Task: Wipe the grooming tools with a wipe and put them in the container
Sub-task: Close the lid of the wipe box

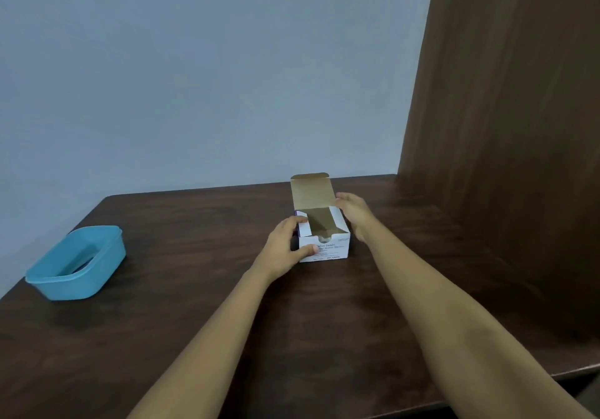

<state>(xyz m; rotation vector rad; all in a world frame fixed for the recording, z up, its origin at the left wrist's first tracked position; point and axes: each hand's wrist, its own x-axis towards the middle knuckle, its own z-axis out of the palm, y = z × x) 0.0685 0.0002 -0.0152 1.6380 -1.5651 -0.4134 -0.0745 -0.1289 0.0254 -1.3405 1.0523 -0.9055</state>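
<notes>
1. The blue container [78,284] sits open near the 9 o'clock edge of the table [194,314]; its near wall hides much of its floor.
2. The swab box [331,251] stands lid-up at 3 o'clock of it, with shadowed contents that cannot be made out.
3. The left hand [285,249] grips the box's 9 o'clock wall.
4. The right hand [354,215] lies against its 3 o'clock side; I cannot tell whether it grips.

Swab box [324,247]: white carton, lid flap raised open, gripped at its left side by the left fingers [297,222], right fingers [344,198] touching its right rear corner.
Container [58,280]: blue, lidless, well left of both.
</notes>
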